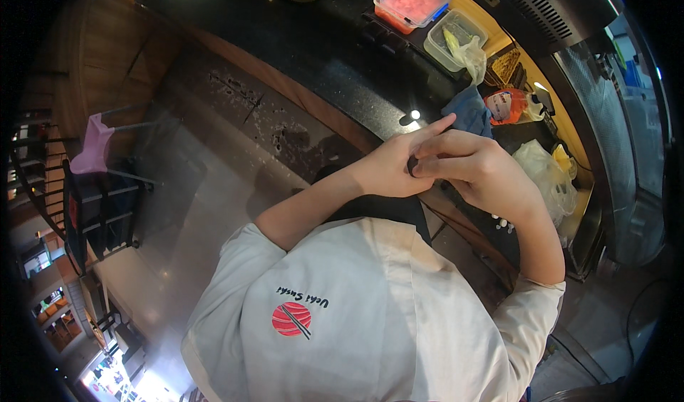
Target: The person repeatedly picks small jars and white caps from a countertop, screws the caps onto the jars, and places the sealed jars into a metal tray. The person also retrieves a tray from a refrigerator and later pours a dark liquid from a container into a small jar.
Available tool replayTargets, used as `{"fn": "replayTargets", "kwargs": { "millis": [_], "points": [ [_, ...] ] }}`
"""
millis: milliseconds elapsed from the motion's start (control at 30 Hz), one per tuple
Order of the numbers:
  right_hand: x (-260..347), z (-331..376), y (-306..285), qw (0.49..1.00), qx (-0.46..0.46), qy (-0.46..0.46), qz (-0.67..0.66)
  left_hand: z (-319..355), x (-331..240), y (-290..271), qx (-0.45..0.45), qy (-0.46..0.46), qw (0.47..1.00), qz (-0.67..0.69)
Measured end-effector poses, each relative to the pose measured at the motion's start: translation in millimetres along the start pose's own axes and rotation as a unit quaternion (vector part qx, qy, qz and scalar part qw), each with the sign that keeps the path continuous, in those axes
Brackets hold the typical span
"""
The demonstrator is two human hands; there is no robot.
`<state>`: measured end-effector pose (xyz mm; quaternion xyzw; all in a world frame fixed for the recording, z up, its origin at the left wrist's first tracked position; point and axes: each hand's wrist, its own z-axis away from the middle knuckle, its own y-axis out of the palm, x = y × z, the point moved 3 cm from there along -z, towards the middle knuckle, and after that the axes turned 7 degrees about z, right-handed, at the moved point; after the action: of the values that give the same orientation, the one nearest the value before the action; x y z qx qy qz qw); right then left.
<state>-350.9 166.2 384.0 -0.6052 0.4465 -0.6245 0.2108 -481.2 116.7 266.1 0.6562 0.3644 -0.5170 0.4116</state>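
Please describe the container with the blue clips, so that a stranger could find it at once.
Look along the dark stone counter to its far end. The clear plastic box with pink contents lies there; unlike the neighbouring clear tub with yellow-green contents, it has blue clips.

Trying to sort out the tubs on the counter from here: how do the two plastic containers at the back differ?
The red-filled container has a lid with blue clips and is packed with pinkish-red food; the clear container has no lid that I can see and holds a yellowish piece beside a crumpled plastic bag. The red-filled container sits farther back, the clear container nearer the blue cloth. Both are rectangular plastic tubs on the dark counter.
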Motion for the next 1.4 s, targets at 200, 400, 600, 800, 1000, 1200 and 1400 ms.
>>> {"fn": "replayTargets", "kwargs": {
  "millis": [200, 400, 600, 800, 1000, 1200, 1400],
  "points": [
    [1.1, -2.6, 1.0, 0.998, 0.023, -0.001, 0.05, -1.9, 5.2, -1.7, 0.0, -0.033, 0.999, -0.005],
    [-7.5, -0.5, 5.5, 1.0, -0.002, 0.012, 0.023, -4.3, 5.0, -0.4, 0.007, -0.026, 1.0, 0.015],
    [1.2, 1.3, 6.1, 0.993, 0.017, 0.005, 0.113, -6.2, 7.9, -2.1, -0.002, -0.023, 0.998, -0.052],
    [5.1, 1.9, 13.0, 0.985, 0.02, 0.02, 0.168, -6.1, 24.3, 3.0, -0.004, -0.025, 0.996, -0.088],
    [-4.3, 6.2, 17.0, 0.98, 0.082, 0.101, 0.153, -3.8, 17.7, 2.6, 0.007, -0.006, 1.0, 0.011],
    [0.9, 9.9, 17.5, 0.996, 0.034, 0.022, 0.085, -2.8, 19.5, 1.9, 0.152, -0.106, 0.981, 0.064],
    [-21.9, 20.4, 49.7, 0.983, -0.028, 0.104, 0.151, -4.3, 34.3, 6.2, 0.059, 0.005, 0.998, 0.001]
  ]
}}
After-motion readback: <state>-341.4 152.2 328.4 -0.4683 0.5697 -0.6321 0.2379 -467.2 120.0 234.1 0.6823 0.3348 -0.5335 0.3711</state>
